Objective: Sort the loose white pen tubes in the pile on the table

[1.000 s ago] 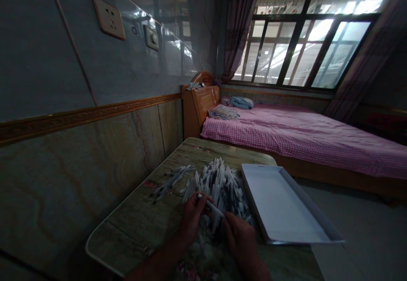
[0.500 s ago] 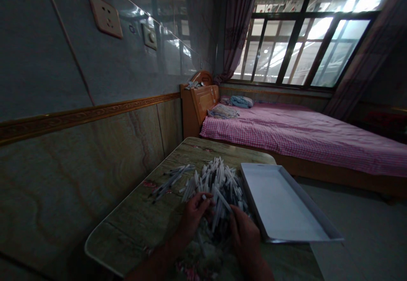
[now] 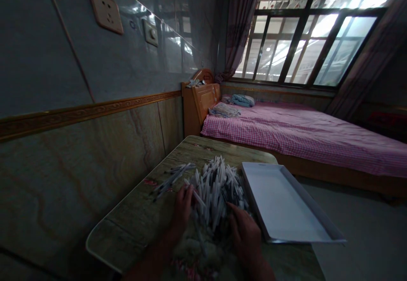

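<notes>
A heap of slim white pens [image 3: 216,183] lies on the marble-patterned table, several with dark parts showing between them. My left hand [image 3: 182,209] is at the heap's left side, its fingers closed on a white pen [image 3: 199,197] that slants down to the right. At the right edge of the heap, my right hand [image 3: 246,232] has curled fingers, with the index fingertip against the pens. What its fingertips pinch, if anything, is too dark to make out. Several dark-tipped pens [image 3: 171,181] lie apart on the left.
A shallow white tray [image 3: 286,204] rests on the table's right side, jutting past its edge. The table [image 3: 127,230] stands close to the tiled wall [image 3: 79,162] on the left. Behind it is a bed [image 3: 270,130] with a pink checked sheet, below a window.
My left hand has moved a little left and now has a slanted white pen in it. The white pen that stuck out of my right hand no longer shows there.
</notes>
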Motion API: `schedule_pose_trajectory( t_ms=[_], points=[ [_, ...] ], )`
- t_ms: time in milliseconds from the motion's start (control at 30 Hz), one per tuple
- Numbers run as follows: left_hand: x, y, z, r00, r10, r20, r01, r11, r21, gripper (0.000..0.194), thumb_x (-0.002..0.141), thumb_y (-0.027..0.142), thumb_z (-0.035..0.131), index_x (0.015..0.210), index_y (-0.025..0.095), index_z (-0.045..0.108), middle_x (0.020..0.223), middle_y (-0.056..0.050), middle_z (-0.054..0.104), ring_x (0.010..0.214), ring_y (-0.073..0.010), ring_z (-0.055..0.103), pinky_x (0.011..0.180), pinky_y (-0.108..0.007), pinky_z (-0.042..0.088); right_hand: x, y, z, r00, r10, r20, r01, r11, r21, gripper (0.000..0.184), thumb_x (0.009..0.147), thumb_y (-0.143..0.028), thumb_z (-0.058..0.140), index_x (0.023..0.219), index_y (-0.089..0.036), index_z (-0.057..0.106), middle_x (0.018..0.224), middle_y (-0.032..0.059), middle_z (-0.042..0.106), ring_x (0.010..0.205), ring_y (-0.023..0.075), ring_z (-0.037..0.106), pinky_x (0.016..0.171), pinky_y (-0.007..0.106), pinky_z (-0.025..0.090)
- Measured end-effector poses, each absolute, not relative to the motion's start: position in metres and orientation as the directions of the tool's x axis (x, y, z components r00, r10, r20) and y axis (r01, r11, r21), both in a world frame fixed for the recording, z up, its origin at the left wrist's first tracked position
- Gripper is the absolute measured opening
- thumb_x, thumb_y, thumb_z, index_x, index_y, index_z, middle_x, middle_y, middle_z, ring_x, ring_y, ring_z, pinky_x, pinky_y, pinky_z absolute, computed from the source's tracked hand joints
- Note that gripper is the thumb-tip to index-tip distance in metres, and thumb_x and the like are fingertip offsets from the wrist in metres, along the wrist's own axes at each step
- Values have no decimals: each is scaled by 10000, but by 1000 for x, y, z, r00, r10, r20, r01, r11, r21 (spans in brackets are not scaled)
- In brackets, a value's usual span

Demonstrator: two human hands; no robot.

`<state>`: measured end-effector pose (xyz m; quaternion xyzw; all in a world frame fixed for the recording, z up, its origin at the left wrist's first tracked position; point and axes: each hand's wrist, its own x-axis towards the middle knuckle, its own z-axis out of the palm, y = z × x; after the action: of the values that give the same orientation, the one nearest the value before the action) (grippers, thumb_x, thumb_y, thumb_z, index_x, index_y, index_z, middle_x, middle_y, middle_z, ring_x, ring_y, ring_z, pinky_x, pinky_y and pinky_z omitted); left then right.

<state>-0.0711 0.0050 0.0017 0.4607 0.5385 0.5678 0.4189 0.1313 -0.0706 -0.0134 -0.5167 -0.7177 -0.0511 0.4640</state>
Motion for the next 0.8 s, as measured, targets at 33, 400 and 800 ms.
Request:
schedule_pose_trajectory(
  t_ms=[33, 400, 800],
  points=[
    [-78, 10, 2, -265, 961, 73, 117, -44, 992, 321, 850, 503, 454, 670, 240, 499, 571, 26, 519, 508, -167, 522, 500, -280, 444, 133, -69, -16, -24, 699, 715, 791, 450, -414, 291, 965, -236, 454, 1183, -209, 646, 1019, 62, 741, 891, 180, 716, 757, 275, 567],
    [-102, 16, 21, -182, 970, 158, 906, 103, 411, 258, 914, 277, 441, 811, 197, 663, 942, -116, 723, 911, -250, 661, 797, -338, 448, 134, -68, -21, 26, 759, 650, 754, 412, -511, 277, 965, -266, 446, 1076, -228, 696, 973, 54, 747, 878, 176, 719, 760, 273, 572],
    [-99, 15, 12, -134, 977, 165, 906, 53, 420, 249, 949, 296, 445, 976, 193, 670, 1044, -101, 720, 962, -238, 667, 800, -317, 455, 135, -66, -25, 86, 803, 590, 705, 370, -606, 292, 966, -345, 462, 1043, -224, 717, 974, 54, 750, 881, 185, 718, 781, 284, 573]
  ],
)
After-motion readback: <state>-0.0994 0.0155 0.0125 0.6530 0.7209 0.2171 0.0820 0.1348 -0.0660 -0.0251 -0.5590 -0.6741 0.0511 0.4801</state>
